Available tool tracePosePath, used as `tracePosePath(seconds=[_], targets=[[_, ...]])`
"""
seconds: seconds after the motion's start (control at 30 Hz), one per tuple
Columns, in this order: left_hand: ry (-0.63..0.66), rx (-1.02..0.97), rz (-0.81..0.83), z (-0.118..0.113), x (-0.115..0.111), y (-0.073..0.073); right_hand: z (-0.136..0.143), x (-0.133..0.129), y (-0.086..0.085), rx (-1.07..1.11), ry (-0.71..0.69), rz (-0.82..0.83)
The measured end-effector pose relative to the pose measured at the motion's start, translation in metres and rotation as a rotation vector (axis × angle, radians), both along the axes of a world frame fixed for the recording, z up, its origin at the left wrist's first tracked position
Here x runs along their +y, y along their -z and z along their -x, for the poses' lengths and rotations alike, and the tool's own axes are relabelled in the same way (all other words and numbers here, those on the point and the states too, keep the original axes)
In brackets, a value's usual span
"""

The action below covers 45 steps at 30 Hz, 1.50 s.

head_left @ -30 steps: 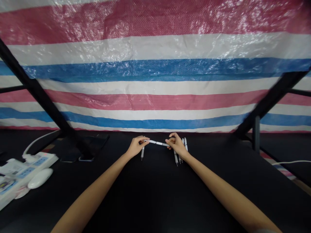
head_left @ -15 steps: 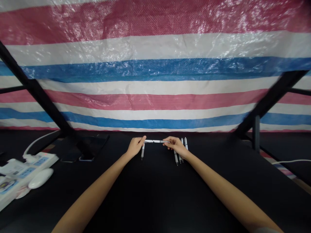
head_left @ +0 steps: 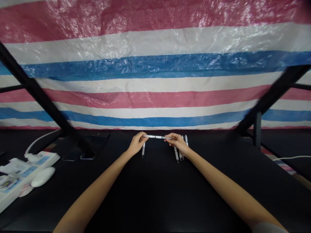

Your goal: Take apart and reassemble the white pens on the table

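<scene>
Between my two hands a white and grey pen [head_left: 156, 137] lies level, side to side, above the black tabletop. My left hand [head_left: 137, 142] pinches its left end between thumb and fingers. The other end, with the grey grip, is pinched by my right hand [head_left: 178, 142]. Just below my left fingers another pen [head_left: 143, 150] rests on the table, its top end hidden. Several similar pens [head_left: 176, 154] lie side by side under and behind my right hand, partly covered by it.
At the left a white power strip [head_left: 51, 157] carries plugs, with a white computer mouse [head_left: 43, 177] beside it. Dark phone-like slabs [head_left: 87, 156] lie near the left black frame leg [head_left: 46, 100]. Another frame leg [head_left: 267, 95] slants at the right. A striped sheet [head_left: 155, 100] hangs behind.
Both hands still hold the pen by its ends. It has risen slightly and tipped a little, its right end now lower. The view has shifted slightly.
</scene>
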<state>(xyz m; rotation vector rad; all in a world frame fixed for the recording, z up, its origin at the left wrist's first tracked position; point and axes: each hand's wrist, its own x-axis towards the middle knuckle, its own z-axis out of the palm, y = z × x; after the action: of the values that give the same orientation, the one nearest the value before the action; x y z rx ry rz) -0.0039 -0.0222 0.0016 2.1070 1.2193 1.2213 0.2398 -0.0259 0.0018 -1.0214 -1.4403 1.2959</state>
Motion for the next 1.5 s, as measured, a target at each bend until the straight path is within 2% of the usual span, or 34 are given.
tracePosePath(seconds=[0.13,0.33,0.5,0.73,0.9,1.07,1.3,1.5], targets=[[0.000,0.059,-0.020,0.001,0.000,-0.001,0.000,0.001,0.002,-0.017,-0.023,-0.028],[-0.024,-0.027,0.011,-0.001,0.001,0.001,0.001,0.000,0.000,-0.028,0.013,-0.047],[0.018,0.042,-0.005,-0.001,0.000,0.000,0.001,0.001,0.002,-0.033,0.010,-0.043],[-0.019,0.005,0.063,0.001,0.000,0.000,0.003,-0.001,0.001,-0.067,0.006,-0.121],[-0.038,-0.028,0.072,0.000,0.000,-0.001,0.004,-0.006,-0.007,-0.194,-0.059,-0.107],[-0.041,-0.016,0.067,-0.002,-0.002,-0.003,0.004,-0.004,-0.003,-0.244,-0.158,-0.124],[-0.031,-0.023,0.091,-0.001,-0.002,-0.003,0.004,-0.002,0.001,-0.176,-0.053,-0.177],[-0.026,-0.024,0.093,-0.001,-0.004,-0.005,0.004,-0.003,-0.002,-0.313,-0.175,-0.169]])
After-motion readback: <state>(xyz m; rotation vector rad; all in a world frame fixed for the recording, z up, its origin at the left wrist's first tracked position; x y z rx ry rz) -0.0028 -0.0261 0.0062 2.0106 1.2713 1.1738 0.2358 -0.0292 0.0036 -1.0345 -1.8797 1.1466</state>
